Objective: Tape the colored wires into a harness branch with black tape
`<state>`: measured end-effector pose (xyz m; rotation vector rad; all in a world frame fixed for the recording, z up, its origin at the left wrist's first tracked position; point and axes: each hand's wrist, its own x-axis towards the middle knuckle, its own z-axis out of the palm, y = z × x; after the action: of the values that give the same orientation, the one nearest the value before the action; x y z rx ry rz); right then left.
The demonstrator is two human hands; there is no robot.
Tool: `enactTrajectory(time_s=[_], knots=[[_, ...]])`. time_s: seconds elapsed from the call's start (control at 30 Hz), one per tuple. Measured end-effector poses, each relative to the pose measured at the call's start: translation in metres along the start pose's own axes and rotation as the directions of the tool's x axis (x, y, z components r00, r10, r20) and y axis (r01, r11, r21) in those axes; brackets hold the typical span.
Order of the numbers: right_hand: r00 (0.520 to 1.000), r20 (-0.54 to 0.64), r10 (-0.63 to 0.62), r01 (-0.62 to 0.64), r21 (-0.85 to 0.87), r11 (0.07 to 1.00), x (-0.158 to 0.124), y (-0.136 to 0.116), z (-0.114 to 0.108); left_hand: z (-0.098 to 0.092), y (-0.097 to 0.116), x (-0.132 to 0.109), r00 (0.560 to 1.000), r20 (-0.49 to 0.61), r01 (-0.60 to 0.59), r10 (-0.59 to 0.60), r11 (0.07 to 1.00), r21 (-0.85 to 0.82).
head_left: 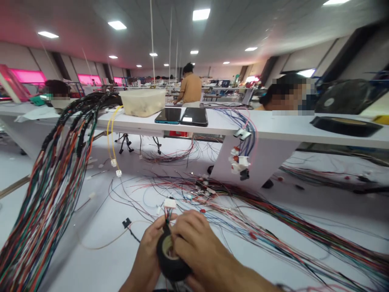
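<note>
A roll of black electrical tape [168, 257] sits low in the view, gripped by my right hand [196, 239], whose fingers curl over its top. My left hand [148, 247] is just behind the roll, pinching a thin bundle of coloured wires [167, 215] that ends in a white plastic connector [169, 203]. The tape's strip appears to run up onto this bundle, though my fingers partly hide the spot. A large wire harness [51, 190] of red, green and black wires fans across the white work surface [100, 227] around my hands.
A white table [267, 129] stands ahead, holding a plastic tub [142, 102], two smartphones [167, 115] [194, 117] and a black disc [345, 125]. Connectors hang off its edge. Several people [191, 87] [285, 97] are at nearby benches.
</note>
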<state>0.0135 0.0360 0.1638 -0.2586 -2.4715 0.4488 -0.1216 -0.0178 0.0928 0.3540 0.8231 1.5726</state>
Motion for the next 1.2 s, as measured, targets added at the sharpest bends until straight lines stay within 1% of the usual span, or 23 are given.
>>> enactTrajectory(time_s=[0.07,0.17,0.23,0.27,0.33,0.37,0.43,0.47,0.5,0.53,0.6,0.67,0.7,0.77,0.83,0.87,0.93,1.0,1.03,1.07,1.1,1.13,1.2], knots=[[0.995,-0.084,0.045,-0.049,-0.038,0.998,-0.025,0.006,0.016,-0.007,0.005,-0.004,1.0,0.016,0.019,-0.017,0.995,-0.093],[0.976,-0.136,0.168,-0.148,0.144,0.978,-0.041,0.02,0.033,-0.01,0.006,-0.013,0.999,-0.035,-0.016,0.012,0.995,-0.101],[0.917,-0.202,0.344,-0.248,0.388,0.888,-0.036,0.025,0.046,-0.009,0.008,-0.02,0.976,-0.117,-0.177,0.184,0.982,0.066],[0.869,-0.197,0.454,-0.296,0.527,0.797,-0.029,0.025,0.055,-0.008,0.013,-0.023,0.947,-0.116,-0.276,0.301,0.943,0.187],[0.789,-0.018,0.614,-0.392,0.755,0.525,-0.01,0.023,0.076,-0.008,0.03,-0.029,0.88,0.024,-0.435,0.474,0.786,0.439],[0.78,0.17,0.602,-0.457,0.813,0.362,0.0,0.022,0.086,-0.008,0.042,-0.031,0.863,0.145,-0.478,0.484,0.69,0.545],[0.747,0.522,0.411,-0.615,0.778,0.129,0.013,0.018,0.101,-0.011,0.071,-0.032,0.859,0.379,-0.51,0.343,0.517,0.688],[0.725,0.61,0.32,-0.664,0.742,0.089,0.016,0.015,0.104,-0.014,0.084,-0.032,0.866,0.431,-0.5,0.255,0.452,0.739],[0.721,0.63,0.289,-0.677,0.73,0.099,0.015,0.013,0.104,-0.017,0.095,-0.03,0.868,0.449,-0.497,0.215,0.388,0.776],[0.745,0.585,0.32,-0.651,0.743,0.155,0.012,0.01,0.102,-0.021,0.103,-0.029,0.876,0.436,-0.483,0.208,0.338,0.808],[0.832,0.352,0.429,-0.527,0.745,0.409,0.001,0.002,0.095,-0.03,0.108,-0.025,0.902,0.342,-0.415,0.262,0.312,0.855],[0.914,0.101,0.393,-0.374,0.587,0.718,-0.01,-0.008,0.09,-0.038,0.098,-0.021,0.928,0.205,-0.32,0.31,0.383,0.866],[0.942,0.013,0.335,-0.301,0.473,0.828,-0.015,-0.014,0.091,-0.041,0.091,-0.021,0.937,0.146,-0.281,0.318,0.434,0.856],[0.962,-0.096,0.254,-0.21,0.33,0.92,-0.018,-0.022,0.098,-0.047,0.075,-0.022,0.938,0.052,-0.237,0.344,0.522,0.82],[0.921,-0.161,0.356,-0.257,0.434,0.863,-0.016,-0.023,0.109,-0.054,0.063,-0.025,0.919,-0.019,-0.237,0.395,0.588,0.773],[0.875,-0.14,0.464,-0.312,0.569,0.761,-0.014,-0.02,0.114,-0.057,0.059,-0.027,0.903,-0.044,-0.254,0.428,0.612,0.749],[0.755,0.053,0.653,-0.413,0.812,0.412,-0.009,-0.011,0.12,-0.063,0.058,-0.031,0.869,-0.015,-0.339,0.494,0.619,0.708],[0.688,0.345,0.638,-0.521,0.847,0.103,-0.006,0.001,0.12,-0.067,0.062,-0.033,0.84,0.138,-0.459,0.524,0.554,0.694],[0.679,0.448,0.582,-0.577,0.815,0.046,-0.006,0.005,0.118,-0.068,0.066,-0.033,0.821,0.23,-0.512,0.523,0.494,0.703],[0.685,0.497,0.532,-0.617,0.785,0.06,-0.007,0.006,0.115,-0.068,0.07,-0.033,0.796,0.312,-0.554,0.518,0.419,0.719],[0.709,0.495,0.502,-0.629,0.766,0.134,-0.008,0.006,0.113,-0.068,0.074,-0.032,0.772,0.373,-0.582,0.515,0.335,0.741],[0.756,0.44,0.484,-0.604,0.753,0.26,-0.01,0.002,0.11,-0.067,0.077,-0.032,0.752,0.405,-0.589,0.52,0.255,0.767],[0.888,0.205,0.412,-0.438,0.649,0.622,-0.015,-0.011,0.108,-0.065,0.078,-0.031,0.736,0.395,-0.556,0.55,0.157,0.816]])
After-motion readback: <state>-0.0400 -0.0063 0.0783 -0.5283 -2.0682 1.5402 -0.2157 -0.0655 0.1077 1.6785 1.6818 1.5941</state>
